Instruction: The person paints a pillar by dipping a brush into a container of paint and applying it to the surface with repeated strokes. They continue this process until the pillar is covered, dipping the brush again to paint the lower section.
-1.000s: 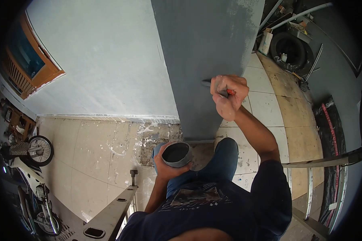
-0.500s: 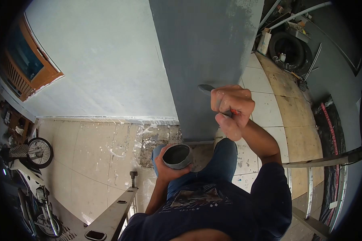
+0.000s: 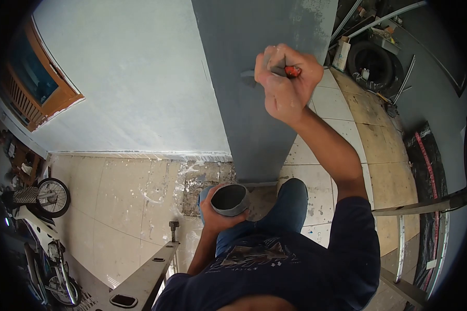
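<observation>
My right hand [image 3: 288,83] is closed around a paintbrush [image 3: 249,76], its red handle end showing in the fist. The brush's grey bristles, a little blurred, lie over the dark grey painted strip of wall [image 3: 259,119]. Low in front of my body, my left hand [image 3: 218,217] grips a paint cup [image 3: 230,200] from the side. Grey smears coat the cup's outside, and its opening faces up with dark grey inside. Pale grey-white wall [image 3: 135,78] borders the dark strip on the left.
Ladder parts stand at both sides, a metal rail [image 3: 140,277] at lower left and another [image 3: 423,207] at right. A motorcycle [image 3: 46,233] is parked far left, near a wooden-framed window [image 3: 36,83]. Paint splatters mark the tiled floor [image 3: 114,192]. A tire [image 3: 371,65] lies upper right.
My right hand has moved up along the dark strip with the paintbrush, and its wrist has turned. The left hand and paint cup have hardly moved.
</observation>
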The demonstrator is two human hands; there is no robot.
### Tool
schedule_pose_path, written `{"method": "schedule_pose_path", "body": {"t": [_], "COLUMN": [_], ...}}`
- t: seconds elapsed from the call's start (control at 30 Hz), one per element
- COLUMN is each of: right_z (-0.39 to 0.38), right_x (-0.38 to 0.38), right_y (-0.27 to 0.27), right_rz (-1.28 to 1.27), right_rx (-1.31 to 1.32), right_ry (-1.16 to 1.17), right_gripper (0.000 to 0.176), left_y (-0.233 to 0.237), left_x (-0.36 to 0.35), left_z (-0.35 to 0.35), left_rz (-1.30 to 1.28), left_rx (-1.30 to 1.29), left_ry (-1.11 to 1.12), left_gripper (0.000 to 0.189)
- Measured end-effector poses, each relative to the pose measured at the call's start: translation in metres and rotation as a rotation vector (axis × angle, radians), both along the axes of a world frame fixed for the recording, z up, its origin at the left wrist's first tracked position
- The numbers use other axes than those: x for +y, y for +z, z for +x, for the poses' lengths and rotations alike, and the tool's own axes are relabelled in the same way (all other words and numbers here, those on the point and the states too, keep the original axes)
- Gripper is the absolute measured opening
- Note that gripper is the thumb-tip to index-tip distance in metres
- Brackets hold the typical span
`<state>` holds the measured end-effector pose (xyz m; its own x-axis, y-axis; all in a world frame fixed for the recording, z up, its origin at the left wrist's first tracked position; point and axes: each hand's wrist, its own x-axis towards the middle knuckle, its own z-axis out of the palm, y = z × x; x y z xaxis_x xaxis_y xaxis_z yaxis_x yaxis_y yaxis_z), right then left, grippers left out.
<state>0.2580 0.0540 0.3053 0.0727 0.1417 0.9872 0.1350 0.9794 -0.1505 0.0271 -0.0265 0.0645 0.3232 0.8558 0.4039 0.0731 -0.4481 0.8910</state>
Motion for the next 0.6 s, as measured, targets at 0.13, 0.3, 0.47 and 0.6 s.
{"method": "schedule_pose_path", "body": {"t": [0.13, 0.3, 0.47, 0.6], "right_z": [-0.001, 0.008, 0.022, 0.035], "right_x": [-0.010, -0.047, -0.038, -0.023], "right_y": [0.034, 0.001, -0.090, -0.104], "right_rz": [0.096, -0.097, -0.196, -0.185], "right_rx": [-0.022, -0.007, -0.168, -0.224], "right_ry": [-0.002, 0.172, 0.061, -0.088], "right_gripper": [0.018, 0.021, 0.019, 0.022], "left_y": [-0.002, 0.001, 0.000, -0.001], "left_x": [0.001, 0.001, 0.002, 0.007], "left_z": [0.000, 0.001, -0.003, -0.003], "left_rz": [-0.006, 0.058, 0.011, 0.029], "left_rx": [-0.028, -0.025, -0.029, 0.026], "left_ry": [-0.014, -0.003, -0.003, -0.007], "left_gripper": [0.076, 0.076, 0.076, 0.077]}}
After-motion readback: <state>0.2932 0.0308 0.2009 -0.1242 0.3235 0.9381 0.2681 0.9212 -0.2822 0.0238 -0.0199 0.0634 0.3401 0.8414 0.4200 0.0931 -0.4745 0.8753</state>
